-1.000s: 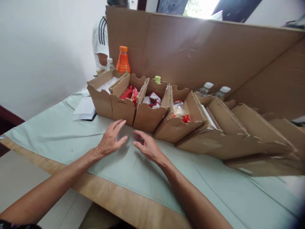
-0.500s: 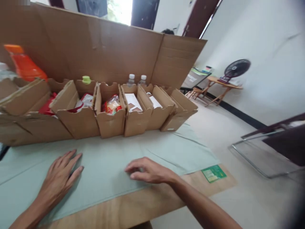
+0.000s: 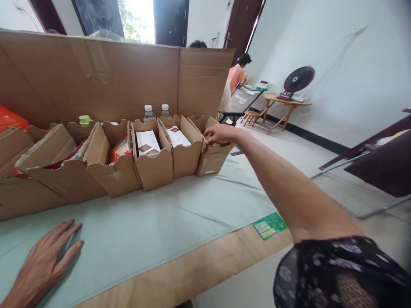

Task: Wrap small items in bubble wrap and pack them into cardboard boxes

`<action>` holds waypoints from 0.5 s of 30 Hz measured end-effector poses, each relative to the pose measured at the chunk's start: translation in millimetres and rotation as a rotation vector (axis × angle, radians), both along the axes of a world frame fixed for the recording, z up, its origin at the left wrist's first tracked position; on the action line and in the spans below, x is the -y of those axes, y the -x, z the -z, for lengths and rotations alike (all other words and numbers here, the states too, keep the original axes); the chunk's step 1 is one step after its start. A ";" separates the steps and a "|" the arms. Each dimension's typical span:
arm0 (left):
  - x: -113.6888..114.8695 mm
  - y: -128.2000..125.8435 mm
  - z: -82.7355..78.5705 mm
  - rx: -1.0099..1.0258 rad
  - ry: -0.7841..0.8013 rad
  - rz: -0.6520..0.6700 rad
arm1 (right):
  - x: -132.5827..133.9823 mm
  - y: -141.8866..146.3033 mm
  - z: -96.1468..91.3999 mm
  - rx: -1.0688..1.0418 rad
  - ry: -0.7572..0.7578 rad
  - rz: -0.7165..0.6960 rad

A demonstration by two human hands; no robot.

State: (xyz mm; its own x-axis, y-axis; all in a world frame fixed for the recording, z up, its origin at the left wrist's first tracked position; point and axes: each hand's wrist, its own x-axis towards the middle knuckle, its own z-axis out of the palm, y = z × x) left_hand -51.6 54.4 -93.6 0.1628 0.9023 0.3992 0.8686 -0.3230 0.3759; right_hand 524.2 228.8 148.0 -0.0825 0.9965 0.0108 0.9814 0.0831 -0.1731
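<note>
My left hand (image 3: 40, 261) lies on the pale green cloth (image 3: 138, 231) at the lower left, fingers apart and nothing in them. Stretched out to the far right of the row, my right hand (image 3: 220, 133) is at the rightmost cardboard bin (image 3: 212, 164). Its fingers are curled at the bin's upper edge, and a small bit of red shows by the fingertips. What they hold is too small and hidden to make out. The neighbouring cardboard bin (image 3: 188, 160) holds a white box with brown patches (image 3: 176, 136), and a similar white box (image 3: 147, 143) stands one bin further left.
Further left, a bin holds a red-and-clear packet (image 3: 122, 150). Behind the bins stand two white-capped bottles (image 3: 148, 113) and a tall cardboard panel (image 3: 128, 81). A green card (image 3: 269, 226) lies at the wooden table edge. Beyond are a fan (image 3: 298, 79) and a seated person (image 3: 236, 75).
My right hand has gone from above the cloth to the rightmost bin, up and to the right. My left hand stays on the cloth, while the view has swung right.
</note>
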 end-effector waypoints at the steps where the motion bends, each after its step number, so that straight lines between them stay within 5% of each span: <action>1: -0.3 1.4 1.7 -0.009 0.003 0.001 | -9.3 2.2 3.5 0.012 0.043 -0.002; 9: -3.4 21.1 27.6 -0.044 -0.006 0.010 | -67.0 2.0 13.2 0.055 0.306 0.086; 15: 4.7 26.4 36.8 -0.140 -0.018 0.065 | -85.6 14.2 18.5 0.041 0.490 0.123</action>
